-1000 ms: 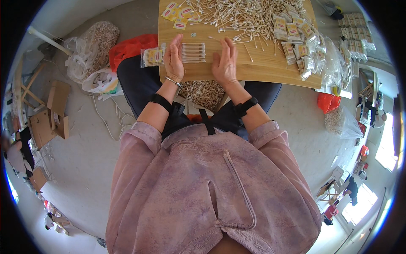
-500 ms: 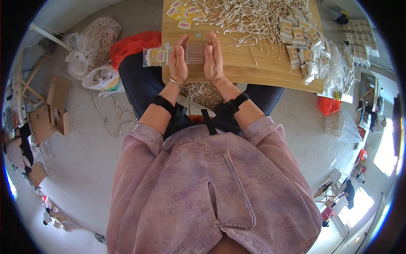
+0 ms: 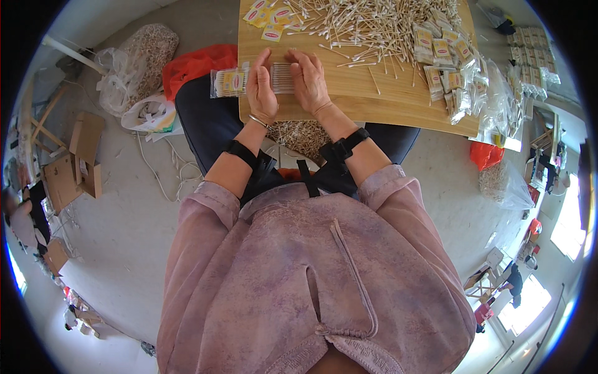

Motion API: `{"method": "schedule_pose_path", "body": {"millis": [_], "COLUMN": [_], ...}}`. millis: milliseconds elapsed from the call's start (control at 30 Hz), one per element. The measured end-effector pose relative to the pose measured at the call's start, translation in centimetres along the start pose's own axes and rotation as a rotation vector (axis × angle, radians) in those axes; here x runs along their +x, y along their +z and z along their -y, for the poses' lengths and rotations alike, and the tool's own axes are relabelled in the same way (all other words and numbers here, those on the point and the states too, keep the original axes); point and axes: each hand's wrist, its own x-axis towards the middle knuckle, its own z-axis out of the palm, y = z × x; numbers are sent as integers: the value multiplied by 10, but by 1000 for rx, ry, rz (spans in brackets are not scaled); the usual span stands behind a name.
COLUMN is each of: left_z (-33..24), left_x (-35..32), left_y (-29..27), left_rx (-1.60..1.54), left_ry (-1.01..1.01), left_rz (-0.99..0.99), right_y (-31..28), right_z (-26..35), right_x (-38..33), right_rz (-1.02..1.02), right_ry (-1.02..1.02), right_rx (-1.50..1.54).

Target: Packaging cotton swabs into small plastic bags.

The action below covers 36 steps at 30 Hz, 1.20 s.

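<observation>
A row of cotton swabs (image 3: 283,78) lies side by side between my hands on the table, sticks running left to right. At their left end my left hand (image 3: 262,90) stands on edge, fingers stretched out and palm facing the row. My right hand (image 3: 310,82) leans over the right end with its fingers slightly bent, hiding those tips. Neither hand grips anything. Just left of my left hand, a clear packet of swabs with a yellow label (image 3: 232,81) lies near the table's left edge.
Loose cotton swabs (image 3: 367,28) are heaped across the wooden table (image 3: 386,103). Yellow label cards (image 3: 272,32) lie at the far left. Filled swab packets (image 3: 443,53) pile up on the right. A red bag (image 3: 202,67) is beside the table, with swabs on my lap (image 3: 302,138).
My right hand has shifted left toward my left hand and its fingers have bent more. The visible gap over the swabs is narrower. My left hand has barely moved.
</observation>
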Motion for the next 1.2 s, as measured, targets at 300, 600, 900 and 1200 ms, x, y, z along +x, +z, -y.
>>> {"method": "schedule_pose_path", "body": {"millis": [300, 600, 900, 1200], "left_z": [1, 1, 0, 1], "left_x": [1, -1, 0, 0], "left_y": [0, 1, 4, 3], "left_rx": [109, 149, 178, 202], "left_ry": [25, 13, -10, 12], "left_rz": [31, 28, 25, 6], "right_y": [-3, -1, 2, -32], "right_z": [5, 6, 11, -16], "right_x": [1, -11, -13, -20], "right_rz": [40, -173, -117, 28], "right_ry": [-56, 168, 151, -46], "right_rx": [-15, 524, 523, 46]}}
